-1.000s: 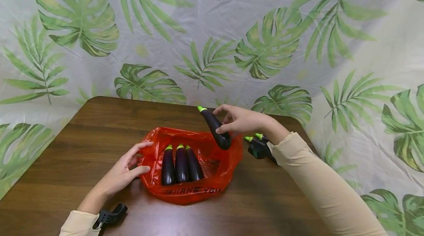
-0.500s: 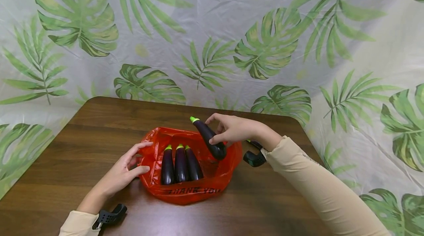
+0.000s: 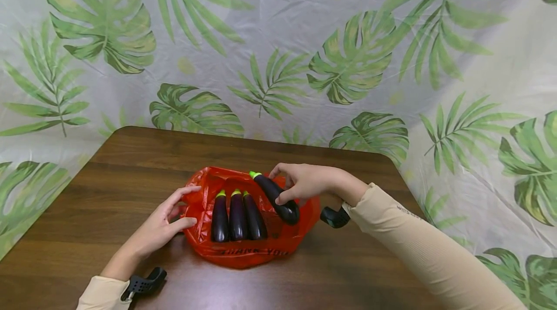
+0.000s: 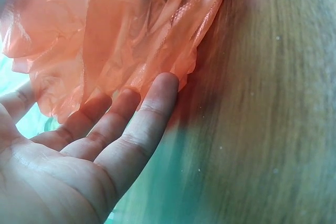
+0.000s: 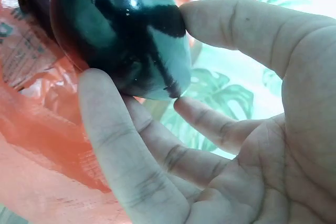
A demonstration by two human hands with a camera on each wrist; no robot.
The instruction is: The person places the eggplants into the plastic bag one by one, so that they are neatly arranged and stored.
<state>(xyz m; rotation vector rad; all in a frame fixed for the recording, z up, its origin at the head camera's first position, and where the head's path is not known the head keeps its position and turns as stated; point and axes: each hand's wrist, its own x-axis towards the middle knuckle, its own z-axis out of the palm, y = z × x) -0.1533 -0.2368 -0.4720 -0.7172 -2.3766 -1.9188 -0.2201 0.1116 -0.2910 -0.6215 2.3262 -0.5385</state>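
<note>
Tilted, with its green stem end up and to the left, an eggplant is pinched between the thumb and fingers of my right hand. It is over the right part of an open red plastic bag. Inside the bag, on the left, lie three dark eggplants side by side, stems away from me. My left hand touches the bag's left edge with extended fingers. In the right wrist view the glossy rounded end of the held eggplant shows between thumb and fingertips.
Brown wooden table under the bag. A leaf-patterned cloth hangs behind the table. Black wrist mounts sit on both wrists; the right one is just right of the bag.
My right hand has lowered the eggplant leftward and down into the bag's opening. Eggplants seen beyond the right wrist are now hidden behind it. The left hand stays where it was.
</note>
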